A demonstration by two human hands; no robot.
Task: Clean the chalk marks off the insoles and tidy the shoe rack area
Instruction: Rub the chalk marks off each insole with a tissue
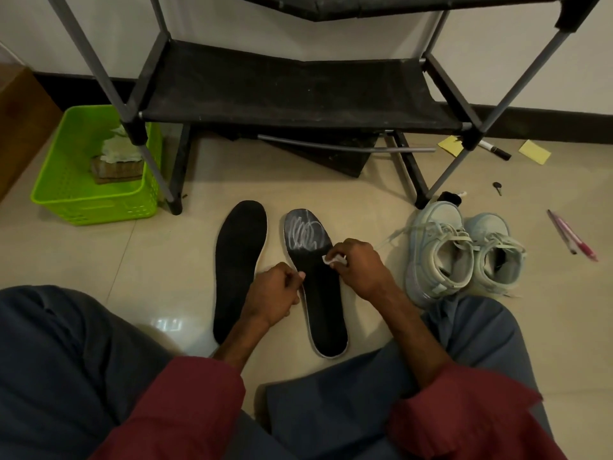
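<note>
The chalk scribble (306, 235) lies just up-frame of the right hand (360, 270), along the marked insole (326, 313)'s long axis. That grip pinches a white tissue (333, 259). The left hand (275, 293), fingers curled, seemingly pinches the insole's edge.

The floor (331, 194) in front of me is glossy beige tile with thin grout lines, and a bright patch of light (166, 324) reflects off it at the near left. Along the far edge of the floor runs a dark skirting board (547, 122); above it the wall (348, 31) is plain off-white. The shoe rack (298, 91) stands before that wall: grey poles, black joints, black fabric shelves. One grey tube (348, 145) lies slanted under its lowest shelf. At the far left edge stands a brown wooden panel (20, 127); I cannot tell what it belongs to. The light is dim and warm.
</note>
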